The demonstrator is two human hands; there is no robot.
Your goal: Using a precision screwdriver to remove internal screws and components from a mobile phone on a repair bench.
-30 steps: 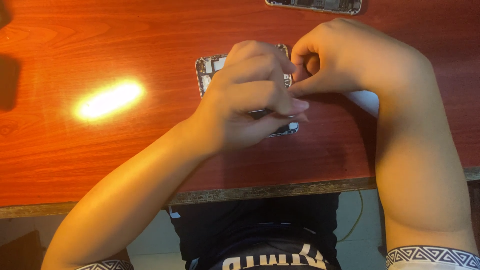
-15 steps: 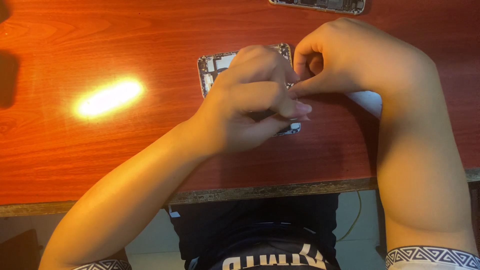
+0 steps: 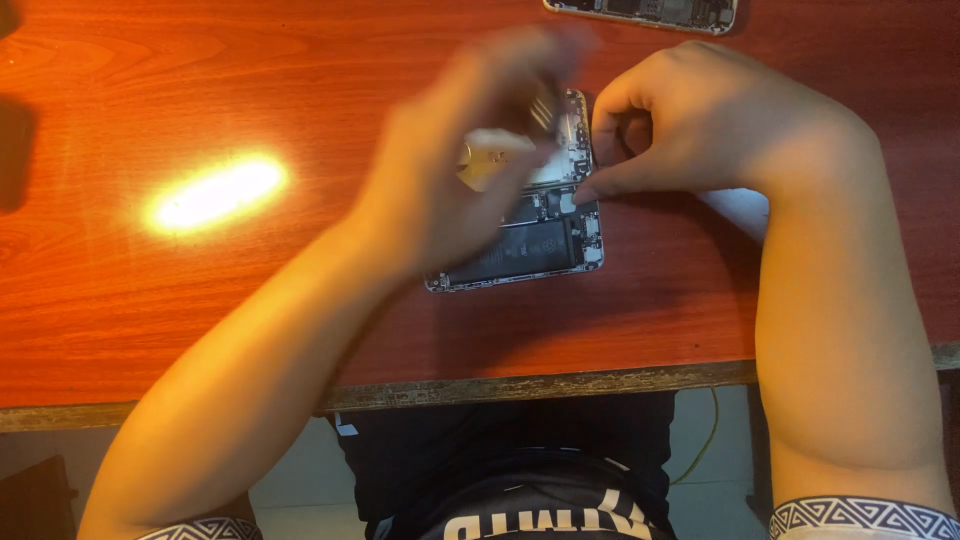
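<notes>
An opened phone (image 3: pixel 535 245) lies on the red-brown wooden table (image 3: pixel 300 80), its dark battery and inner parts showing. My left hand (image 3: pixel 450 170) hovers over the phone's left half and is blurred by motion. A small pale shape sits at its fingertips; what it is cannot be made out. My right hand (image 3: pixel 700 125) rests at the phone's upper right edge with its fingers curled and the thumb tip pressing on the frame.
Another opened phone part (image 3: pixel 645 12) lies at the far edge of the table. A white piece (image 3: pixel 740 210) shows under my right wrist. A dark object (image 3: pixel 15 150) sits at the left edge. The table's worn front edge (image 3: pixel 520 385) runs just below the phone.
My left hand has lifted off the phone and swung up and to the left, uncovering the battery. My right hand has stayed at the phone's upper right edge.
</notes>
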